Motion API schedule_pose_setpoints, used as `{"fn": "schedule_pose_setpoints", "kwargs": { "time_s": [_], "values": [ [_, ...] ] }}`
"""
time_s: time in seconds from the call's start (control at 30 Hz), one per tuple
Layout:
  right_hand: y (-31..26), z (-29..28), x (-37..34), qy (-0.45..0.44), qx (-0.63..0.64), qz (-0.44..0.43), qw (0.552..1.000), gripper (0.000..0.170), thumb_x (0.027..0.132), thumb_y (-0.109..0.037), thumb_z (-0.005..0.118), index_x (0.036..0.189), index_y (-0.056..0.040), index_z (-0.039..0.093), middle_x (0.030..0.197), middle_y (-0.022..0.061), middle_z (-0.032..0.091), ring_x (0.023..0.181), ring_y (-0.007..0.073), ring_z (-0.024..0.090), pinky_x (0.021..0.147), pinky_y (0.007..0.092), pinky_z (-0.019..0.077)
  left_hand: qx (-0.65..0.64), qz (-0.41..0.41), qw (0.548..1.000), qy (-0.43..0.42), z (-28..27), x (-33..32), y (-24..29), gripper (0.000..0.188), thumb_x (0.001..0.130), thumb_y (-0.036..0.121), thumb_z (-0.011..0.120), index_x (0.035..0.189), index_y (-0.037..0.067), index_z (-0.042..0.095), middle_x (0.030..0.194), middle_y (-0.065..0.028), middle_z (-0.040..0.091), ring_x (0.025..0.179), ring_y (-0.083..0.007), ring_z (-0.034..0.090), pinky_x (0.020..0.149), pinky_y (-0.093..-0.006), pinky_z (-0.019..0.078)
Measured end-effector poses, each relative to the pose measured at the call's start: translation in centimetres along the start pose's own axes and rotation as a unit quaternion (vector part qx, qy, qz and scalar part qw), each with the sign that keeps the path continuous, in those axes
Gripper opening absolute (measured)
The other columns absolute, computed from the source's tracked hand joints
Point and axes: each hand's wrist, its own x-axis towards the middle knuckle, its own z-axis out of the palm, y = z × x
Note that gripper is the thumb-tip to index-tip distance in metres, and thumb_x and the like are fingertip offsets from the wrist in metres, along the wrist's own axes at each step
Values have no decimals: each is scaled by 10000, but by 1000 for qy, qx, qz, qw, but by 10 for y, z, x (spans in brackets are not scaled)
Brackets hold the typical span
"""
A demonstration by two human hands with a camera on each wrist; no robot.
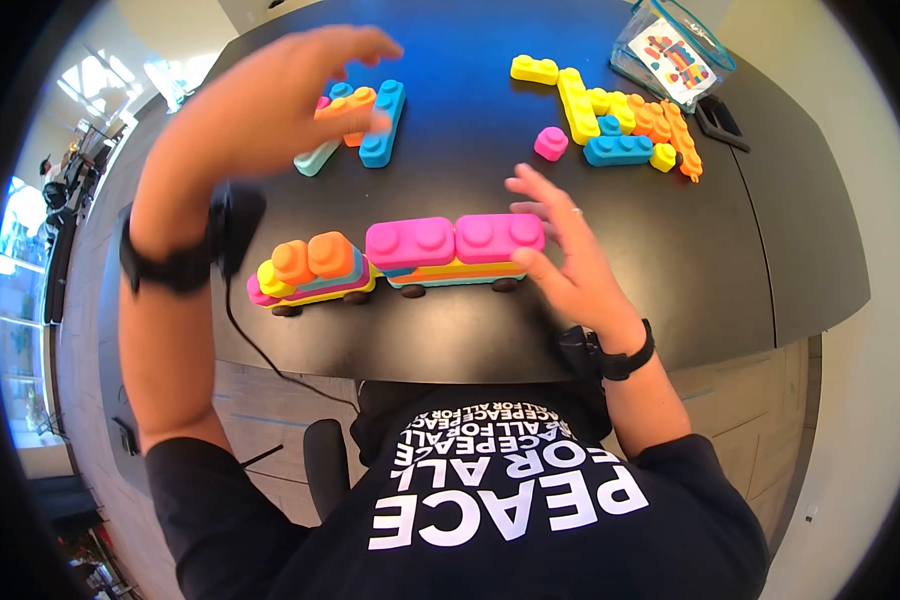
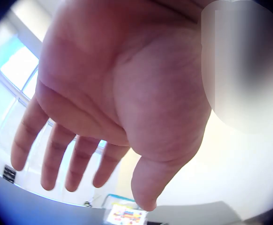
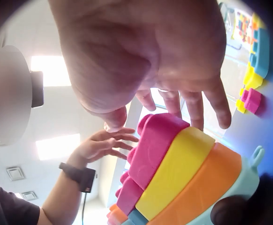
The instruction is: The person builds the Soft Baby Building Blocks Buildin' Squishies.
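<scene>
A toy train made of soft building blocks stands on the dark table. Its left car carries orange blocks (image 1: pixel 332 256), and its right car is topped by long pink blocks (image 1: pixel 410 243) over yellow, orange and pale blue layers. My right hand (image 1: pixel 575 262) is at the right end of that car, thumb and fingers spread apart and relaxed. In the right wrist view, the pink end block (image 3: pixel 157 150) sits just below the fingers. My left hand (image 1: pixel 260 100) is raised above the table, fingers extended and holding nothing. It partly covers a group of blocks that includes a long blue one (image 1: pixel 382 125).
At the back right lie several yellow, orange and blue blocks, among them a long blue block (image 1: pixel 618 151). A loose pink block (image 1: pixel 550 144) sits beside them. Behind stands a clear zip bag (image 1: pixel 715 65) with a picture card. A cable (image 1: pixel 260 345) hangs from the left wrist.
</scene>
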Motion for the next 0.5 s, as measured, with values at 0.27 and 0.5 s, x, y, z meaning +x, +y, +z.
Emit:
{"fn": "schedule_pose_setpoints", "kwargs": {
  "time_s": [0.27,0.5],
  "values": [
    [-9,-35,-37,73,112,92,987,790,1200,-434,771,1847,-93,472,1743,175,619,1399,276,721,1178,443,581,63,-185,906,-376,88,78,-55,853,1078,492,874,1815,283,500,1564,-208,740,1329,-400,788,1047,-501,645],
    [-3,-49,-56,75,96,113,986,750,1210,-436,758,1819,-72,513,1726,178,629,1354,280,747,1144,418,594,48,-260,861,-434,137,76,-70,718,1112,505,839,1759,298,607,1458,-173,772,869,-340,857,875,-460,683]
  ]
}}
